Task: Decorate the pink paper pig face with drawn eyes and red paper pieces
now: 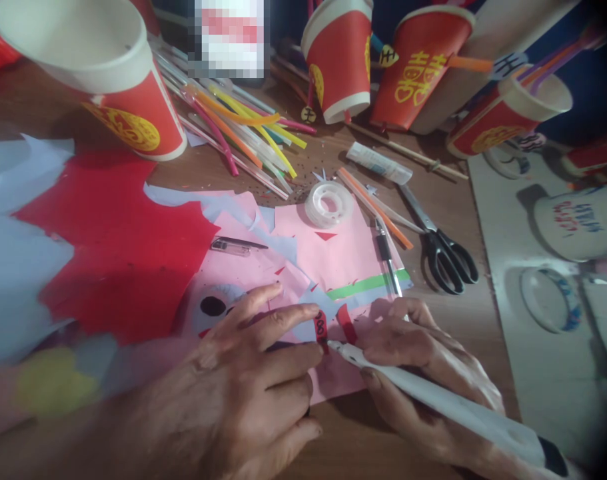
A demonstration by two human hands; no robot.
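My right hand [418,360] grips a thick white marker pen [448,397], its tip touching a small red paper strip [322,321] that bears black marks. Flat over the pink paper lies my left hand [243,380], fingers spread, with two fingertips against that strip's left edge. A second red strip [347,324] rests just right of it, near the right hand's fingertips. Partly hidden behind my left hand is a pale paper piece with a black oval [213,306]. Pink sheets [340,380] lie under both hands.
Red paper [118,227] spreads to the left. Beyond the hands are a tape roll [328,203], black-handled scissors [450,260], a black-gripped pen [386,250], a glue stick [378,163] and loose straws [243,127]. Several red paper cups [133,120] stand at the back.
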